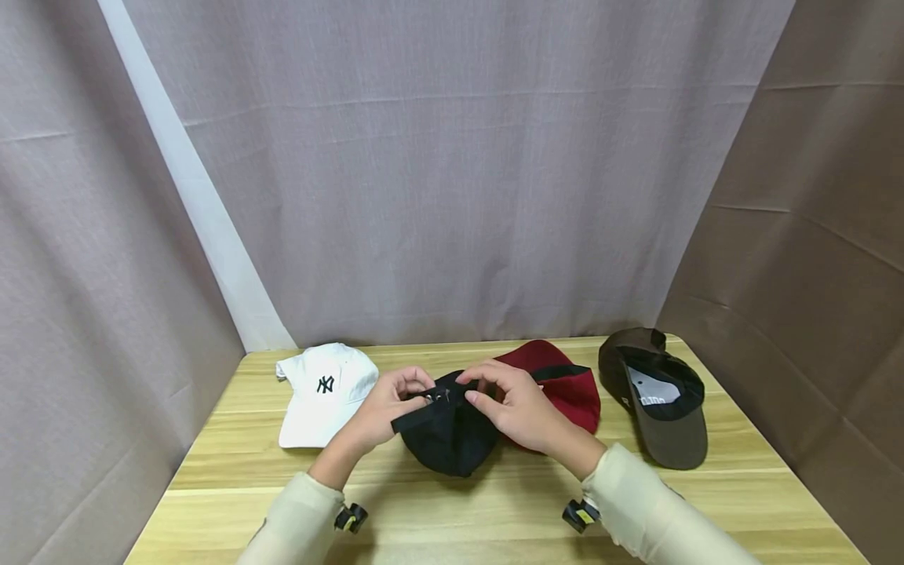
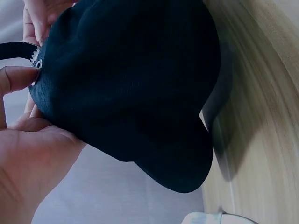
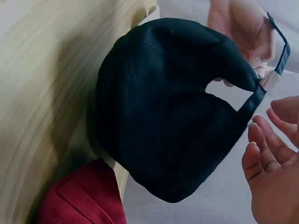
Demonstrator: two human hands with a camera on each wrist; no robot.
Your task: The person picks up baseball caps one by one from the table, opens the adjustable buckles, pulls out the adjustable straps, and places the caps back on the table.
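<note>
A black baseball cap is held up over the wooden table, its back opening and strap toward the top. My left hand pinches the cap's rear edge at the metal buckle, thumb outside and fingers behind the fabric. From there the loose strap end sticks out to the left. On the other side of the opening is my right hand, close to the strap. Its fingers are loosely bent beside the cap's edge, with a gap from the thumb in the right wrist view.
A white cap with a dark emblem sits at the left of the table. Behind my right hand lies a dark red cap. Farther right, a brown cap rests with its inside showing. Grey curtains enclose the table.
</note>
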